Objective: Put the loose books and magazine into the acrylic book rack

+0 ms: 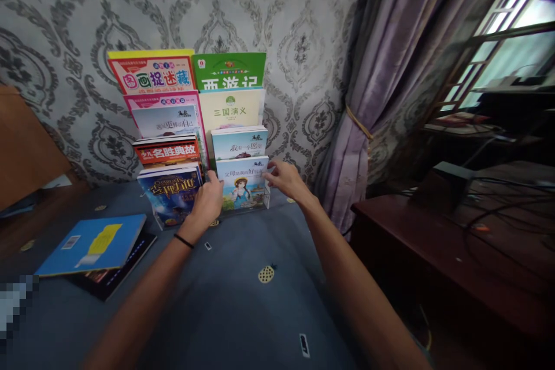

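A storybook with a girl in a blue dress on its cover (241, 192) stands upright at the front of the right-hand column of books. My left hand (208, 199) has its fingers closed at the book's left edge. On the other side, my right hand (282, 178) pinches the upper right edge. Behind it rise a pale blue book (239, 143), a cream book (229, 108) and a green book (232, 69) in stepped rows. Left of my left hand, a dark blue book (173, 193) fronts the other column, below a red-orange book (167, 151).
A blue book (99, 240) lies over a dark book (115, 277) on the grey-blue cloth (225, 300) at left. Patterned wall (299, 58) backs the books. Right are a tied purple curtain (351, 144) and a dark red table (403, 243) with cables.
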Available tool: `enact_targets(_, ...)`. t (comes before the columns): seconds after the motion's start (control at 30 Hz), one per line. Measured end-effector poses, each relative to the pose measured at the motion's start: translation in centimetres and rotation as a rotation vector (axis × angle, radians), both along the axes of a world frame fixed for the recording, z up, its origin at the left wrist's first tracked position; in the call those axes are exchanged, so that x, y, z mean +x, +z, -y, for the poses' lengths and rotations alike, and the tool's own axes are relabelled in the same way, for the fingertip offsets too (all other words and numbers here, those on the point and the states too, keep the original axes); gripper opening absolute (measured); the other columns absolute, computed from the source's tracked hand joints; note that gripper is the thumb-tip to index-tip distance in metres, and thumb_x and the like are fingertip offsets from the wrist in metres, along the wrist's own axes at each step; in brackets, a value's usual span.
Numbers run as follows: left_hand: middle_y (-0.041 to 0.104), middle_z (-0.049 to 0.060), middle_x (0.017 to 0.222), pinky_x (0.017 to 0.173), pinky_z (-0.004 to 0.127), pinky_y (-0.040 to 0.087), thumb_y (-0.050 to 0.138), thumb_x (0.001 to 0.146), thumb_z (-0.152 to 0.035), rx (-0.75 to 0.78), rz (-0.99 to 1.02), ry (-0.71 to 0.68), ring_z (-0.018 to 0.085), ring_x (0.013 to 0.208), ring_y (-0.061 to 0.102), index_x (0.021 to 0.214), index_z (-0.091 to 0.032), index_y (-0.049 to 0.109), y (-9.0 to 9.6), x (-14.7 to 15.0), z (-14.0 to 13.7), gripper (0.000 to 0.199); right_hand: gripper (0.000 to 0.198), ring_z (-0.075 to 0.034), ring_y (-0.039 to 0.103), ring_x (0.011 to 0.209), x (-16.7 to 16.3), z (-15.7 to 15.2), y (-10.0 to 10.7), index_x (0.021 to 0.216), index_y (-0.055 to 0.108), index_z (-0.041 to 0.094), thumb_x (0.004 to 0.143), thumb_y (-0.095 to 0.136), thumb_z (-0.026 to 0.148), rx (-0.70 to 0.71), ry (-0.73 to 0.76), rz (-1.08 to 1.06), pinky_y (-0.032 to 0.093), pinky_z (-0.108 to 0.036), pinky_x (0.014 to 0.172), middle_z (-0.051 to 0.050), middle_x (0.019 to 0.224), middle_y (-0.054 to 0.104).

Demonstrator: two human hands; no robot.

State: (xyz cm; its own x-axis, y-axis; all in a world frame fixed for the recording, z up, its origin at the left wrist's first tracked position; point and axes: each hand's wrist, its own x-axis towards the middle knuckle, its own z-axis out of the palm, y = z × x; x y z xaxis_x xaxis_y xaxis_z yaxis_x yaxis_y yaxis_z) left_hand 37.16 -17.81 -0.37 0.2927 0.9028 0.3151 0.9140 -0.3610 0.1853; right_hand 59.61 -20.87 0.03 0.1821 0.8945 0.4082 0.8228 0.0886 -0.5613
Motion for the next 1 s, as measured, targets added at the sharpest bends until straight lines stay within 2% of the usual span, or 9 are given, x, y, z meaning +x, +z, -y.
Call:
enact_targets(0.17, 0.072, 0.021, 0.092, 0.073, 0.037, 0.052, 0.034, 0.103, -0.028, -0.017, -0.002, -0.025, 0.032, 0.090, 0.073, 0.117, -0.010, 0.041, 0.4, -0.2, 0.9, 0.023, 0.014, -0.018, 0.069, 0.060, 0.0, 0.6, 0.7, 0.098, 0.065, 0.017, 0.086, 0.064, 0.024, 0.002, 0.048, -0.040, 0.052, -0.028, 0.065, 0.001, 0.060, 0.068)
enact_targets(0.27, 0.072, 0.021, 0.091, 0.073, 0.037, 0.052, 0.032, 0.104, -0.027, -0.011, -0.022, -0.025, 0.032, 0.090, 0.073, 0.120, -0.009, 0.041, 0.4, -0.3, 1.1, 0.025, 0.007, -0.017, 0.069, 0.058, -0.2, 0.5, 0.8, 0.091, 0.065, 0.017, 0.086, 0.061, 0.018, 0.002, 0.086, -0.065, 0.054, -0.028, 0.065, 0.001, 0.060, 0.068)
enact_targets(0.37, 0.072, 0.020, 0.092, 0.073, 0.037, 0.052, 0.031, 0.104, -0.026, -0.007, -0.021, -0.036, 0.032, 0.090, 0.073, 0.121, -0.010, 0.041, 0.3, -0.3, 1.0, 0.025, 0.010, -0.017, 0.070, 0.060, -0.5, 0.1, 0.4, 0.089, 0.064, 0.017, 0.085, 0.056, 0.011, 0.014, 0.098, -0.090, 0.055, -0.027, 0.063, 0.000, 0.062, 0.068)
enact_targets(0.53, 0.072, 0.021, 0.093, 0.073, 0.037, 0.052, 0.033, 0.103, -0.024, -0.007, 0.002, -0.035, 0.032, 0.090, 0.073, 0.119, -0.011, 0.042, 0.2, -0.1, 0.4, 0.023, 0.015, -0.020, 0.072, 0.072, -0.9, -0.7, -0.3, 0.096, 0.062, 0.017, 0.085, 0.055, 0.011, 0.063, 0.068, -0.103, 0.056, -0.029, 0.070, -0.003, 0.074, 0.072)
enact_targets(0.77, 0.072, 0.022, 0.094, 0.072, 0.036, 0.052, 0.035, 0.102, -0.024, -0.011, -0.014, -0.021, 0.032, 0.092, 0.073, 0.119, -0.010, 0.041, -0.4, 0.0, -0.1, 0.023, 0.030, -0.023, 0.071, 0.082, -0.9, -1.3, -1.1, 0.116, 0.052, 0.015, 0.086, 0.055, 0.016, 0.085, 0.029, -0.108, 0.055, -0.035, 0.078, -0.006, 0.084, 0.072)
enact_targets(0.9, 0.073, 0.020, 0.093, 0.071, 0.035, 0.052, 0.035, 0.102, -0.023, -0.024, -0.022, -0.017, 0.032, 0.091, 0.073, 0.118, -0.011, 0.041, -0.6, -0.1, 0.0, 0.021, 0.028, -0.023, 0.070, 0.082, -0.9, -1.5, -1.4, 0.114, 0.050, 0.017, 0.087, 0.054, 0.018, 0.100, 0.011, -0.121, 0.055, -0.036, 0.078, -0.006, 0.082, 0.072)
enact_targets(1.0, 0.072, 0.020, 0.092, 0.071, 0.034, 0.052, 0.035, 0.101, -0.020, -0.038, -0.035, -0.033, 0.031, 0.090, 0.073, 0.119, -0.010, 0.040, -0.7, -0.3, 0.5, 0.020, 0.019, -0.022, 0.070, 0.081, -0.9, -1.5, -1.4, 0.105, 0.052, 0.020, 0.087, 0.053, 0.017, 0.113, 0.020, -0.128, 0.055, -0.035, 0.075, -0.003, 0.078, 0.070)
